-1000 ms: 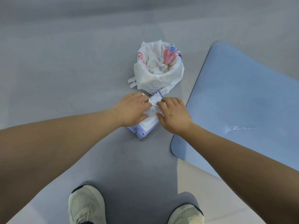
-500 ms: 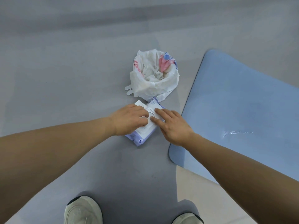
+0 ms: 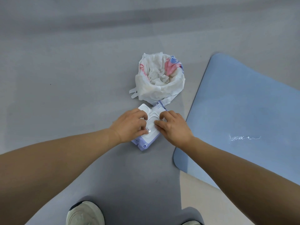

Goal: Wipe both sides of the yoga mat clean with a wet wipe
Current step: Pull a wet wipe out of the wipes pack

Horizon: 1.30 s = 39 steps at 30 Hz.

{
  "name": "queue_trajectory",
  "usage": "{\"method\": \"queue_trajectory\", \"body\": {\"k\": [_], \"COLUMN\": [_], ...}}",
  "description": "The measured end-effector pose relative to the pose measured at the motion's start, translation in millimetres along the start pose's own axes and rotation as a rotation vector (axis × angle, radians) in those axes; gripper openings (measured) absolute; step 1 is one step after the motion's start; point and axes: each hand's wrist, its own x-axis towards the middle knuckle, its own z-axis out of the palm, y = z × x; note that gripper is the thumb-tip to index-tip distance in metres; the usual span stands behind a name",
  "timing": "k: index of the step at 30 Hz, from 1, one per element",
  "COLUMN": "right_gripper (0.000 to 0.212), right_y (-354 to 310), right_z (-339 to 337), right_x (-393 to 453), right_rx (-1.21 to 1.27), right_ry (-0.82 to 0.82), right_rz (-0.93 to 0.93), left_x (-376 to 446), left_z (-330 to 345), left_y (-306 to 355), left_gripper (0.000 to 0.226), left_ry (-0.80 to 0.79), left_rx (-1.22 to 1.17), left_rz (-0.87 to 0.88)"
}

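Both bare forearms reach forward over the grey floor (image 3: 65, 78), past a pale shoe (image 3: 85, 213) below them. The left hand (image 3: 129, 125) lies knuckles up on the wet wipe pack (image 3: 150, 127), fingers curled onto its white lid. The right hand (image 3: 174, 127), just beside it, pinches the lid's edge with bent fingertips. Right of that hand lies the blue yoga mat (image 3: 243, 111); beyond both hands stands a white bag of crumpled wipes (image 3: 159, 78).

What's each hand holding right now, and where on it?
Both are on the white-and-purple wet wipe pack lying on the floor. Left hand curls over its left side; right hand presses fingertips on the top flap area. Exact grip is hidden.
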Motion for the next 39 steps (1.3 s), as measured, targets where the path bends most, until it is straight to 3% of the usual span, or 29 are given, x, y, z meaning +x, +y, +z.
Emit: {"method": "queue_trajectory", "body": {"k": [2, 5, 8, 17, 24, 28, 31, 34, 37, 39], "right_gripper": [0.025, 0.017, 0.017, 0.013, 0.002, 0.011, 0.014, 0.032, 0.009, 0.014], "right_y": [-0.3, -2.9, -9.1, -31.0, -25.7, -24.3, -28.7, -30.9, -28.0, -26.3], "right_z": [0.2, 3.8, 6.1, 2.3, -0.3, -0.1, -6.1, -9.4, -7.7, -6.0], "right_x": [0.2, -1.5, -4.7, 2.3, 14.5, 22.2, 27.1, 28.4, 26.2, 26.0], "right_rx": [0.002, -0.003, 0.02, 0.181, 0.075, -0.089, -0.125, -0.118, -0.109, -0.066], "right_ry": [0.016, 0.021, 0.012, 0.013, -0.012, -0.108, -0.09, -0.067, -0.119, -0.159], "right_rz": [0.005, -0.015, 0.012, 0.303, 0.084, -0.069, -0.18, -0.23, -0.215, -0.185], "left_x": [-2.0, -5.7, -4.8, 5.1, 6.0, 7.4, 7.7, 6.8, 6.7, 7.1], "left_z": [2.1, 3.7, -1.1, -16.4, -17.9, -17.7, -17.2, -16.6, -16.5, -17.0], "left_y": [-5.5, -15.2, -18.4, -17.8, -17.3, -16.8, -16.0, -16.4, -17.0, -16.8], "left_gripper": [0.027, 0.062, 0.08, 0.082, 0.08, 0.079, 0.084, 0.087, 0.085, 0.083], "left_ry": [-0.025, -0.186, -0.368, -0.499, -0.494, -0.48, -0.475, -0.469, -0.469, -0.459], "left_rx": [-0.009, 0.059, 0.161, 0.219, 0.186, 0.19, 0.173, 0.174, 0.189, 0.2], "left_rz": [-0.067, -0.128, -0.152, -0.133, -0.136, -0.136, -0.136, -0.137, -0.134, -0.118]}}
